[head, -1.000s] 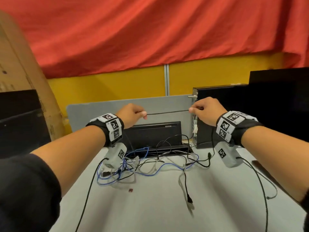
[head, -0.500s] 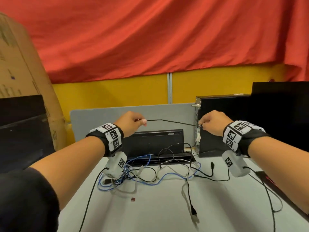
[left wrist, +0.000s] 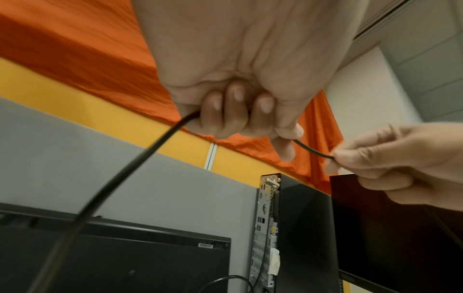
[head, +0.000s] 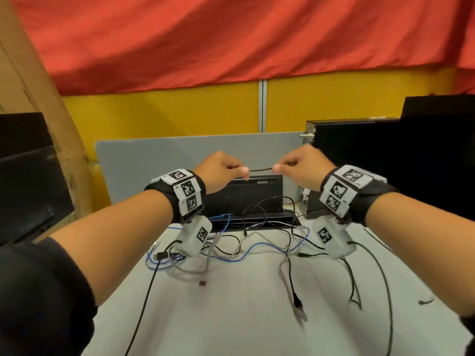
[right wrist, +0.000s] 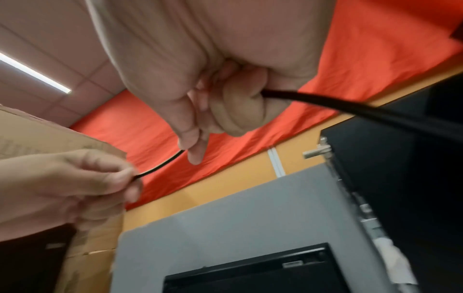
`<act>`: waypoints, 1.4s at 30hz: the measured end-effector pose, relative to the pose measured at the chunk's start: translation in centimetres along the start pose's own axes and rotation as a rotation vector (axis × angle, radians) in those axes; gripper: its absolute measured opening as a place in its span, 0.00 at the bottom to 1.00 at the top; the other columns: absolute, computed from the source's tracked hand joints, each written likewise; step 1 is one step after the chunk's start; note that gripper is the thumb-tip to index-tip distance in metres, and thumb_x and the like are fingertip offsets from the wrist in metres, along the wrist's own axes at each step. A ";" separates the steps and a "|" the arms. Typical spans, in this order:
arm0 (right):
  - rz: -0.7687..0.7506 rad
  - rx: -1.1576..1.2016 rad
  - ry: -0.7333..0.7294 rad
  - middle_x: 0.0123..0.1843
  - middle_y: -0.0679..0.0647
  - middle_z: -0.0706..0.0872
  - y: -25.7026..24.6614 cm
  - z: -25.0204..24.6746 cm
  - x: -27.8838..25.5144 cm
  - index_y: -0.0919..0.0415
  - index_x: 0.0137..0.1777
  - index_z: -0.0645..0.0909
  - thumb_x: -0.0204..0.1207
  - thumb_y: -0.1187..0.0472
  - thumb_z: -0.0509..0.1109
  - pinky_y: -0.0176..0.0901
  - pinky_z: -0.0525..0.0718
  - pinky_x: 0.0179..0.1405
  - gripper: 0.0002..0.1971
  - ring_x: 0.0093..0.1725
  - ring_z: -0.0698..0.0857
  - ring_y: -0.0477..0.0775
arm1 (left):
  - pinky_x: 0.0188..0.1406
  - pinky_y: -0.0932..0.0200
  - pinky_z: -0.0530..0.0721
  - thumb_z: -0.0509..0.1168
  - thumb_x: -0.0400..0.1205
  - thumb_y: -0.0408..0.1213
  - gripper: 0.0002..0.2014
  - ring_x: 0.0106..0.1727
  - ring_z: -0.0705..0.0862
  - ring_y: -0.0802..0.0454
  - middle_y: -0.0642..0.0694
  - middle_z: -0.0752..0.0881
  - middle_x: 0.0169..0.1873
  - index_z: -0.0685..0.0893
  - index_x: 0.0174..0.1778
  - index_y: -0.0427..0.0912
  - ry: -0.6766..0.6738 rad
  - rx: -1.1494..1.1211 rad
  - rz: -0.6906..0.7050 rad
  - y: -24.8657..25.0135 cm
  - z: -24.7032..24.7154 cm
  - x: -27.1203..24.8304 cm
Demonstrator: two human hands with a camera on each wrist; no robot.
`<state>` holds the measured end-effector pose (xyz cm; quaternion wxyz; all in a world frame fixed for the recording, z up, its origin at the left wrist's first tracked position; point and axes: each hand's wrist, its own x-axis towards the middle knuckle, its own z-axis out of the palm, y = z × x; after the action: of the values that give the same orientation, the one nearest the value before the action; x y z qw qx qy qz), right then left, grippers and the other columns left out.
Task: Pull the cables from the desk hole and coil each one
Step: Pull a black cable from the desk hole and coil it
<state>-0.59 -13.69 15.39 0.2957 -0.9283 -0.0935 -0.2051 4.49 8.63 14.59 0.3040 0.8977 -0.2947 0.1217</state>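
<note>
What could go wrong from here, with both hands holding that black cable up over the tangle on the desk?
The black cable runs between the left hand and the right hand, each pinching it; its slack hangs toward the loose cables below and could snag them. Pulling may drag the blue cable along. The cable could also slip from the fingertip pinches.

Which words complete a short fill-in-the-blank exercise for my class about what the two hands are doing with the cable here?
1. The left hand and right hand hold one ____ cable between them.
2. A loose ____ cable lies among the tangle on the grey desk.
3. The wall above the yellow panel is draped in ____ cloth.

Missing words: black; blue; red
</note>
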 end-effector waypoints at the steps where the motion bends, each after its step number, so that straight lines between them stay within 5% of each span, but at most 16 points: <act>1: 0.014 -0.033 0.024 0.25 0.41 0.83 1.1 -0.6 0.1 0.50 0.41 0.90 0.77 0.49 0.72 0.28 0.70 0.21 0.09 0.21 0.77 0.35 | 0.27 0.61 0.65 0.64 0.85 0.48 0.13 0.19 0.67 0.62 0.61 0.74 0.14 0.88 0.36 0.56 0.007 -0.007 -0.015 -0.5 0.0 0.1; 4: 0.056 -0.093 0.125 0.25 0.41 0.85 4.2 -2.2 0.7 0.55 0.37 0.91 0.77 0.50 0.72 0.25 0.70 0.17 0.13 0.21 0.79 0.35 | 0.29 0.61 0.67 0.64 0.84 0.47 0.13 0.21 0.70 0.62 0.58 0.79 0.18 0.89 0.36 0.55 0.021 -0.010 -0.046 -2.0 -0.2 0.6; 7: 0.094 -0.126 0.203 0.32 0.41 0.88 6.8 -3.2 1.3 0.55 0.37 0.90 0.77 0.51 0.72 0.33 0.78 0.25 0.12 0.31 0.84 0.40 | 0.31 0.60 0.68 0.65 0.84 0.48 0.13 0.25 0.69 0.55 0.52 0.78 0.21 0.90 0.36 0.53 0.030 0.000 -0.078 -3.5 -0.6 1.2; 11: 0.146 -0.141 0.290 0.32 0.36 0.82 9.3 -3.4 2.1 0.50 0.40 0.90 0.77 0.51 0.72 0.31 0.73 0.30 0.08 0.36 0.81 0.38 | 0.29 0.59 0.66 0.65 0.83 0.48 0.14 0.25 0.66 0.51 0.47 0.72 0.20 0.91 0.36 0.51 0.042 0.006 -0.114 -5.0 -1.5 1.6; 16: 0.213 -0.158 0.347 0.31 0.40 0.84 11.2 -3.5 2.1 0.51 0.42 0.91 0.77 0.52 0.72 0.32 0.73 0.27 0.08 0.32 0.83 0.44 | 0.32 0.59 0.68 0.66 0.83 0.45 0.13 0.26 0.71 0.54 0.55 0.76 0.18 0.91 0.35 0.50 0.104 0.031 -0.205 -7.6 -2.8 0.7; 20: 0.279 -0.237 0.175 0.41 0.51 0.90 10.5 -2.5 1.8 0.53 0.45 0.90 0.79 0.54 0.68 0.39 0.81 0.36 0.10 0.39 0.85 0.49 | 0.34 0.58 0.70 0.66 0.83 0.43 0.13 0.29 0.74 0.54 0.56 0.78 0.19 0.89 0.33 0.50 0.141 0.018 -0.206 -7.8 -2.5 0.2; 23: 0.252 -0.320 -0.033 0.61 0.56 0.88 7.4 -1.1 1.7 0.56 0.62 0.85 0.80 0.61 0.62 0.49 0.82 0.57 0.15 0.59 0.85 0.58 | 0.44 0.54 0.77 0.66 0.84 0.43 0.12 0.38 0.82 0.44 0.40 0.88 0.34 0.90 0.36 0.48 0.106 -0.018 -0.138 -5.7 -1.7 0.5; 26: 0.070 -0.198 -0.124 0.73 0.53 0.79 3.0 0.5 1.3 0.55 0.77 0.73 0.81 0.58 0.64 0.47 0.73 0.70 0.23 0.73 0.77 0.54 | 0.47 0.49 0.79 0.66 0.83 0.44 0.12 0.40 0.82 0.42 0.37 0.88 0.37 0.91 0.37 0.48 0.067 -0.048 -0.065 -2.9 -0.4 1.2; 29: 0.007 0.121 -0.220 0.64 0.53 0.86 -0.9 2.1 1.2 0.56 0.75 0.74 0.83 0.52 0.65 0.46 0.79 0.64 0.22 0.60 0.85 0.50 | 0.33 0.59 0.74 0.67 0.83 0.45 0.11 0.25 0.73 0.58 0.54 0.79 0.22 0.90 0.36 0.52 0.046 -0.106 0.001 -0.5 0.5 1.7; 31: 0.000 0.262 -0.192 0.42 0.51 0.88 -2.2 2.6 1.1 0.56 0.65 0.83 0.82 0.51 0.65 0.42 0.84 0.42 0.15 0.36 0.84 0.46 | 0.24 0.67 0.67 0.67 0.82 0.45 0.10 0.20 0.66 0.62 0.56 0.72 0.17 0.90 0.36 0.53 0.040 -0.149 0.027 0.3 0.4 1.7; 33: -0.047 0.197 -0.051 0.28 0.47 0.81 -2.2 2.2 1.3 0.55 0.52 0.89 0.81 0.51 0.68 0.36 0.77 0.28 0.11 0.24 0.76 0.41 | 0.19 0.72 0.63 0.67 0.82 0.46 0.11 0.17 0.63 0.60 0.56 0.68 0.15 0.90 0.36 0.49 0.041 -0.175 0.022 0.3 0.0 1.3; 38: -0.008 -0.004 0.112 0.36 0.45 0.87 0.6 0.0 1.5 0.54 0.47 0.90 0.78 0.49 0.71 0.36 0.79 0.33 0.11 0.36 0.83 0.44 | 0.17 0.76 0.64 0.63 0.85 0.44 0.14 0.15 0.67 0.62 0.55 0.70 0.18 0.90 0.38 0.44 0.027 -0.122 -0.071 -1.7 -1.3 0.0; 42: 0.030 -0.080 0.172 0.38 0.45 0.87 2.7 -0.5 1.6 0.54 0.45 0.90 0.78 0.49 0.71 0.41 0.81 0.44 0.11 0.40 0.84 0.44 | 0.30 0.66 0.72 0.62 0.86 0.44 0.15 0.29 0.74 0.60 0.52 0.77 0.27 0.88 0.39 0.44 -0.058 0.029 -0.080 -2.3 -1.4 -0.3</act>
<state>1.47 -16.13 15.10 0.2686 -0.9196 -0.0454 -0.2831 5.54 11.11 14.48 0.2869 0.9163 -0.2653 0.0877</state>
